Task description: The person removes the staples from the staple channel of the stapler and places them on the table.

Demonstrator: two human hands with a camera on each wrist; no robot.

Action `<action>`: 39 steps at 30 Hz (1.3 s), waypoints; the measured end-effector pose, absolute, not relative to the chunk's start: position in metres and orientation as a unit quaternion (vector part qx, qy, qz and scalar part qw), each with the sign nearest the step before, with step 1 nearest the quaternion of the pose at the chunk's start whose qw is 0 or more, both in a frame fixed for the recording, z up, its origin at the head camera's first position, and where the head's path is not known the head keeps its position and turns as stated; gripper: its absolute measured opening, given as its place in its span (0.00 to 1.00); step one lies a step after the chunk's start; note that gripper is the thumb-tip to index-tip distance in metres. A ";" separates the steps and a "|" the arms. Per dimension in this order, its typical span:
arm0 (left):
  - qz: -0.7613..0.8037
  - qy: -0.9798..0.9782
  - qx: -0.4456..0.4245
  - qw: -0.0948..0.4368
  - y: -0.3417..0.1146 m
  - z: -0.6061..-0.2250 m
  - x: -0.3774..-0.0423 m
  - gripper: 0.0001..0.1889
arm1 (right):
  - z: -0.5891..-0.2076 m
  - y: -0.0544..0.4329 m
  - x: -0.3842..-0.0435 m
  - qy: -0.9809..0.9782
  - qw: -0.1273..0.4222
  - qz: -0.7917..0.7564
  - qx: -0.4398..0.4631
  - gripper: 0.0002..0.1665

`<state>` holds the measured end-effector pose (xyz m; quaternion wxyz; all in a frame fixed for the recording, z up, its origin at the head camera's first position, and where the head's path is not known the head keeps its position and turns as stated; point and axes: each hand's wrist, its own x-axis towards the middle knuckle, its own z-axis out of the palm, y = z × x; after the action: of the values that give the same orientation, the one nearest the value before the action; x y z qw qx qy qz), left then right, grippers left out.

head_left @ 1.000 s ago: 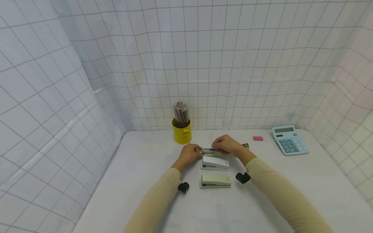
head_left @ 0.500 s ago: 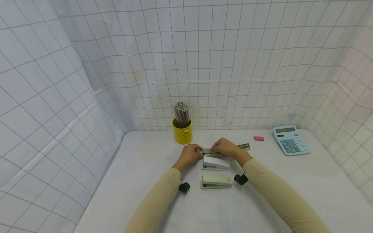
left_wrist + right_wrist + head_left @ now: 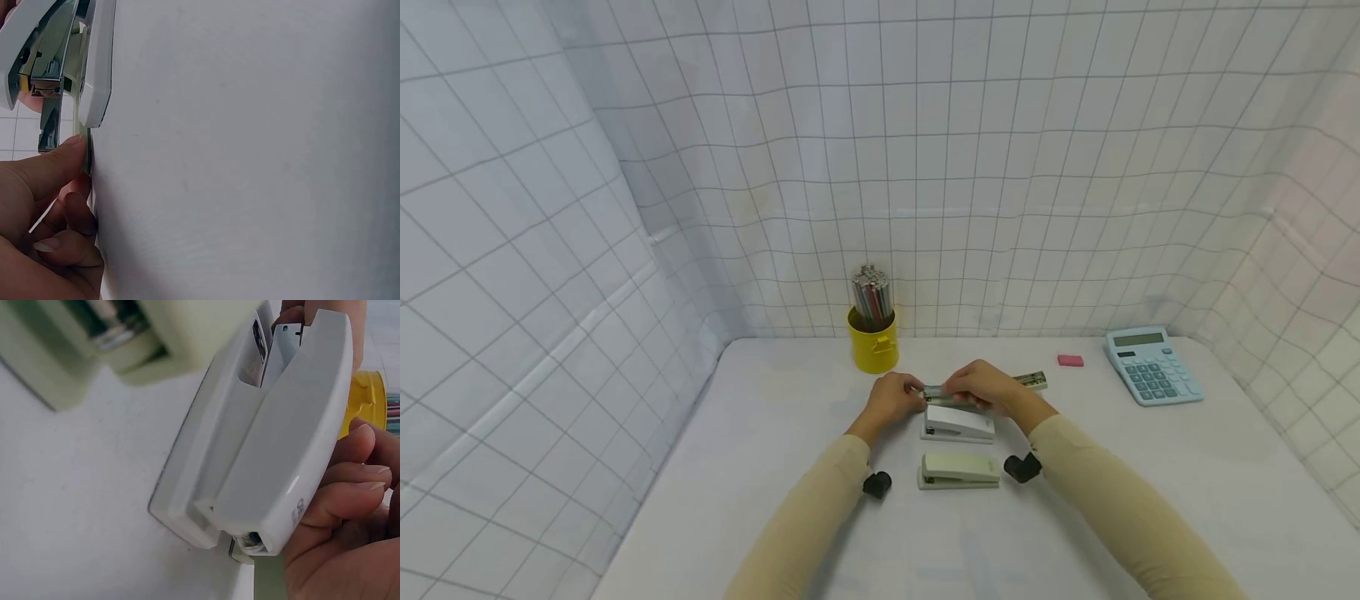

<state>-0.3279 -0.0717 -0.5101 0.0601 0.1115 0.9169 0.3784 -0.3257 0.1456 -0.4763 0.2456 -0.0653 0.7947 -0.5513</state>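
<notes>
Beyond two other staplers lies a pale green stapler (image 3: 942, 402) with its metal magazine exposed. My left hand (image 3: 891, 398) pinches its left end, thumb against the base in the left wrist view. My right hand (image 3: 988, 387) bends over the magazine, thumb and index fingertips together on it; whatever lies between them is hidden. The other fingers (image 3: 350, 494) of that hand are curled. To its right, in line with the stapler, a pale strip with a dark inside (image 3: 1032, 381) shows. Just in front stands a white stapler (image 3: 281, 437), closed, partly blocking both wrist views.
Nearest me is another pale green stapler (image 3: 958, 471), closed. A yellow cup (image 3: 874, 354) full of pencils (image 3: 871, 300) stands behind my left hand. At the back right are a pink eraser (image 3: 1071, 361) and a light blue calculator (image 3: 1153, 367). Gridded cloth (image 3: 925, 167) walls surround the table.
My right hand has slid a little left along the magazine and lowered, uncovering more of the strip at its right. The left hand keeps its hold. The view has shifted slightly.
</notes>
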 end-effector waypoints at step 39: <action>0.382 0.915 0.118 0.048 -0.073 -0.512 -0.327 0.13 | -0.474 0.120 -0.325 0.826 0.149 -0.539 -0.069 0.03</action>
<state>-0.3269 -0.0727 -0.5121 0.0482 0.1184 0.9153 0.3820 -0.3254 0.1199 -0.4739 0.1495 -0.0695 0.8259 -0.5392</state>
